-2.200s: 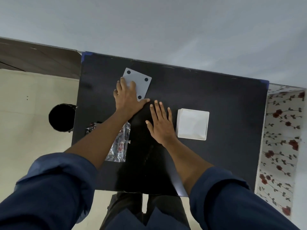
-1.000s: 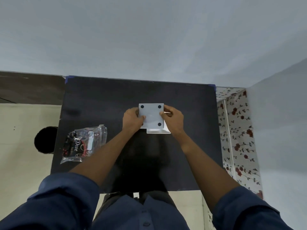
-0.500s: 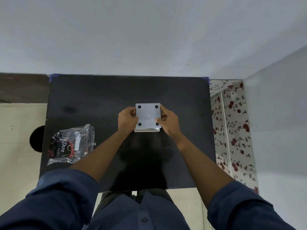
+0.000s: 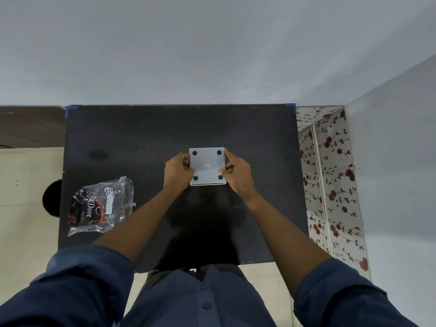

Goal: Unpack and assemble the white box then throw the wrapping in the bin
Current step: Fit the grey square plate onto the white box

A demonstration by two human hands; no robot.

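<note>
A white square panel with a black dot in each corner [image 4: 207, 165] lies flat on top of the white box, whose lower edge [image 4: 208, 184] shows just beneath it, in the middle of the black table [image 4: 141, 138]. My left hand [image 4: 178, 171] grips the panel's left side and my right hand [image 4: 238, 172] grips its right side, index finger stretched along the edge. The crumpled clear wrapping with red and black print [image 4: 101, 206] lies on the table's left part, apart from both hands.
A round black bin [image 4: 52, 198] stands on the floor just off the table's left edge, partly hidden by it. A flowered cloth [image 4: 330, 185] hangs along the right side. Pale walls rise behind and to the right of the table.
My left hand slid the dotted panel from the far left over to the box. Both hands now hold it squared on top of the box at the table's middle.
</note>
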